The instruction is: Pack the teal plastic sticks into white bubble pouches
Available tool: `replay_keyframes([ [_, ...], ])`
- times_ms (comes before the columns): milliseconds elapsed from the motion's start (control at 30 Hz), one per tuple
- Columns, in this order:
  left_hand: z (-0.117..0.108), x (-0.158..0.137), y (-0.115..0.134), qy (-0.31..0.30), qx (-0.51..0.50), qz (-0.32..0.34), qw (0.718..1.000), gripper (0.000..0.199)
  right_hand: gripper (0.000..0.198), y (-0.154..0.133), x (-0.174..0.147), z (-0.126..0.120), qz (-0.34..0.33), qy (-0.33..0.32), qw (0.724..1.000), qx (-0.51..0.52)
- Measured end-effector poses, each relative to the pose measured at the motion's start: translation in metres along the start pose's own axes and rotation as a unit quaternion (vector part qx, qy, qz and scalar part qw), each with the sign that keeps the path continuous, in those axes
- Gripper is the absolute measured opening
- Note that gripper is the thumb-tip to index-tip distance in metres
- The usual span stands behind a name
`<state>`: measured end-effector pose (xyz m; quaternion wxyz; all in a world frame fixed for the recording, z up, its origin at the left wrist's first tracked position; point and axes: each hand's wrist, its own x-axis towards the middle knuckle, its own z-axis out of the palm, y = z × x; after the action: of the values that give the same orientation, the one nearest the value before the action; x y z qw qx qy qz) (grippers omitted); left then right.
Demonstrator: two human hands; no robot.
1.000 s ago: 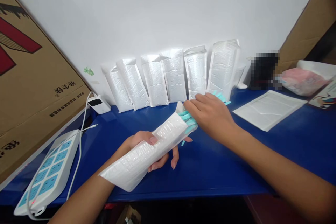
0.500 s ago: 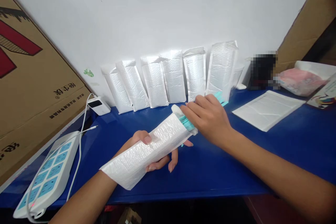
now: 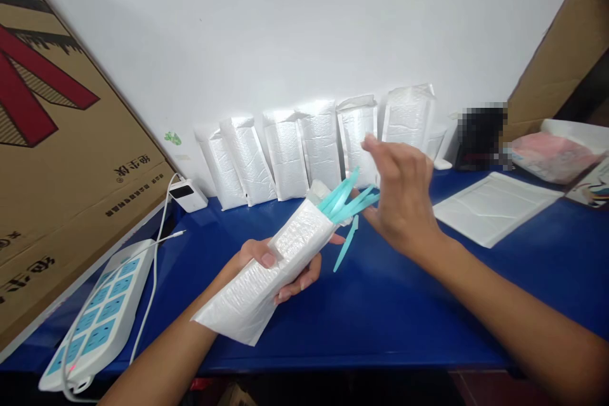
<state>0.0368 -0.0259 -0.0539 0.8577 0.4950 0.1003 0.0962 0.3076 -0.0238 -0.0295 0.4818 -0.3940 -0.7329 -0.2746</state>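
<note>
My left hand [image 3: 285, 266] is closed around a white bubble mailer [image 3: 266, 279], thumb on top and fingers beneath. The mailer tilts up to the right with its mouth open. Several thin teal plastic sticks [image 3: 342, 200] poke out of that mouth in a loose fan. Beside the mouth, my right hand [image 3: 404, 190] is raised with its fingers apart and bent, its thumb close behind the stick ends. One separate teal stick [image 3: 346, 244] shows just below the mouth; whether it lies on the table or hangs there I cannot tell.
Several filled bubble mailers [image 3: 285, 155] lean against the white wall at the back. A flat mailer [image 3: 497, 206] lies on the blue table [image 3: 380, 323] at right. To the left are a power strip [image 3: 98, 314], a white charger [image 3: 188, 195] with cable, and a large cardboard box [image 3: 71, 158].
My right hand has opened off the teal sticks and lifted slightly to the right. The sticks now fan out of the mailer mouth, and a separate one shows below it.
</note>
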Motion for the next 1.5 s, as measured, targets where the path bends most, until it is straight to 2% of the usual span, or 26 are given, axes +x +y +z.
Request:
replay_keyframes([
  [100, 0.003, -0.007, 0.007, 0.001, 0.029, 0.029, 0.999, 0.107, 0.085, 0.003, -0.001, 0.001, 0.061, -0.009, 0.997, 0.043],
  [200, 0.009, -0.018, 0.018, 0.038, 0.071, 0.114, 0.99, 0.103, 0.08, 0.002, -0.004, 0.003, 0.097, -0.036, 0.99, 0.092],
  [267, 0.011, -0.023, 0.025, 0.072, 0.101, 0.182, 0.975, 0.097, 0.069, 0.0, -0.005, 0.004, 0.128, -0.072, 0.981, 0.128],
  [333, 0.011, -0.024, 0.027, 0.103, 0.114, 0.223, 0.963, 0.091, 0.054, -0.002, -0.007, 0.006, 0.165, -0.13, 0.961, 0.179],
  [400, 0.009, -0.019, 0.024, 0.131, 0.097, 0.235, 0.958, 0.09, 0.042, -0.006, -0.009, 0.008, 0.217, -0.204, 0.915, 0.273],
  [500, 0.003, -0.01, 0.016, 0.16, 0.057, 0.221, 0.96, 0.096, 0.037, -0.014, -0.012, 0.013, 0.296, -0.291, 0.809, 0.416],
  [533, 0.002, -0.008, 0.015, 0.164, 0.051, 0.217, 0.961, 0.098, 0.034, -0.016, -0.013, 0.015, 0.311, -0.303, 0.79, 0.433],
  [567, 0.0, -0.007, 0.013, 0.166, 0.047, 0.216, 0.961, 0.1, 0.029, -0.018, -0.015, 0.017, 0.316, -0.315, 0.785, 0.429],
  [667, -0.002, -0.008, 0.014, 0.159, 0.048, 0.221, 0.961, 0.104, 0.019, -0.02, -0.02, 0.019, 0.269, -0.366, 0.816, 0.357],
  [733, -0.003, -0.01, 0.015, 0.153, 0.053, 0.218, 0.962, 0.106, 0.02, -0.017, -0.023, 0.019, 0.204, -0.389, 0.844, 0.306],
  [800, -0.003, -0.012, 0.016, 0.147, 0.055, 0.212, 0.964, 0.107, 0.025, -0.015, -0.027, 0.019, 0.126, -0.396, 0.859, 0.298],
  [900, -0.002, -0.014, 0.017, 0.143, 0.052, 0.204, 0.967, 0.105, 0.025, -0.019, -0.03, 0.02, 0.016, -0.434, 0.84, 0.327],
  [1000, -0.003, -0.014, 0.016, 0.139, 0.056, 0.193, 0.97, 0.101, 0.007, -0.03, -0.03, 0.024, -0.033, -0.464, 0.83, 0.309],
  [1067, -0.004, -0.014, 0.016, 0.136, 0.058, 0.184, 0.972, 0.1, 0.012, -0.033, -0.029, 0.026, -0.038, -0.46, 0.838, 0.292],
  [1133, -0.006, -0.015, 0.016, 0.14, 0.057, 0.18, 0.972, 0.099, 0.016, -0.027, -0.026, 0.026, -0.012, -0.443, 0.848, 0.291],
  [1267, -0.007, -0.016, 0.016, 0.147, 0.056, 0.181, 0.971, 0.098, 0.011, 0.006, -0.021, 0.022, 0.121, -0.406, 0.848, 0.318],
  [1367, -0.007, -0.016, 0.016, 0.142, 0.05, 0.178, 0.973, 0.095, 0.018, 0.029, -0.014, 0.015, 0.185, -0.393, 0.857, 0.276],
  [1433, -0.007, -0.015, 0.016, 0.136, 0.046, 0.175, 0.974, 0.093, 0.021, 0.037, -0.009, 0.011, 0.185, -0.431, 0.847, 0.25],
  [1500, -0.008, -0.015, 0.016, 0.131, 0.048, 0.174, 0.975, 0.091, 0.021, 0.04, -0.007, 0.008, 0.15, -0.47, 0.829, 0.264],
])
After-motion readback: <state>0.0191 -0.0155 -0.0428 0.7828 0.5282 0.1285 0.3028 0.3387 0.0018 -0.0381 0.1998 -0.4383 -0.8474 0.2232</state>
